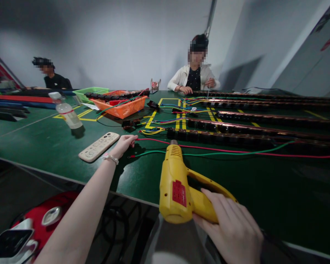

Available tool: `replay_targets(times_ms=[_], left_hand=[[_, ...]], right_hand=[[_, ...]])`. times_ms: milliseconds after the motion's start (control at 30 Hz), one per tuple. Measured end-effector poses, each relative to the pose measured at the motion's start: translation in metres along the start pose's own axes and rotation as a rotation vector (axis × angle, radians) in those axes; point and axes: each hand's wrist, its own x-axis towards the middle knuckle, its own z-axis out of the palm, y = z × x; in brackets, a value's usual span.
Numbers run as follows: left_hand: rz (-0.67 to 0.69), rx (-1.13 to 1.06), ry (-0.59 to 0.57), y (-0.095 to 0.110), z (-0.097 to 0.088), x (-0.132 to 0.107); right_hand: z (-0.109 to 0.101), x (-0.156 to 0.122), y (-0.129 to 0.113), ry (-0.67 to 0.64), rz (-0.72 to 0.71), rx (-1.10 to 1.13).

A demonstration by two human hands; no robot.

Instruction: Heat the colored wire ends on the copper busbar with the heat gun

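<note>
My right hand (231, 223) is wrapped round the handle of a yellow heat gun (172, 176), its nozzle pointing away from me over the wires. Pinched in the fingertips of my left hand (125, 144) is the end of a red wire (222, 149), which stretches off to the right across the table. A green wire (148, 152) with a small red terminal lies just below it, apart from my hand. Part of both wires passes behind the heat gun. Beside my left hand rests a beige phone (99, 146).
Long dark copper-toned strips (236, 128) with coloured leads cover the right side of the green table (55, 150). A bottle (68, 113), an orange basket (123, 107) and a green basket (90, 94) stand left. Two people sit across. A red stool (63, 200) is below.
</note>
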Motion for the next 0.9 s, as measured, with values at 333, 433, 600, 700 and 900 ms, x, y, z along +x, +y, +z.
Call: replay_targets(times_ms=[333,433,600,700,900], left_hand=[[0.045,0.105,0.002,-0.009,-0.003,0.005],[0.047,0.105,0.002,-0.008,-0.003,0.005],[0.005,0.056,-0.029,-0.005,-0.001,0.004],[-0.006,0.049,-0.026,-0.006,-0.001,0.004],[0.003,0.041,-0.01,-0.01,-0.004,0.006]], right_hand=[[0.026,0.017,-0.048,0.056,0.032,0.201],[0.034,0.022,-0.064,0.077,0.058,0.238],[0.035,0.028,-0.078,0.01,0.031,0.229],[0.034,0.029,-0.079,0.004,0.029,0.231],[0.036,0.026,-0.072,0.033,0.032,0.27]])
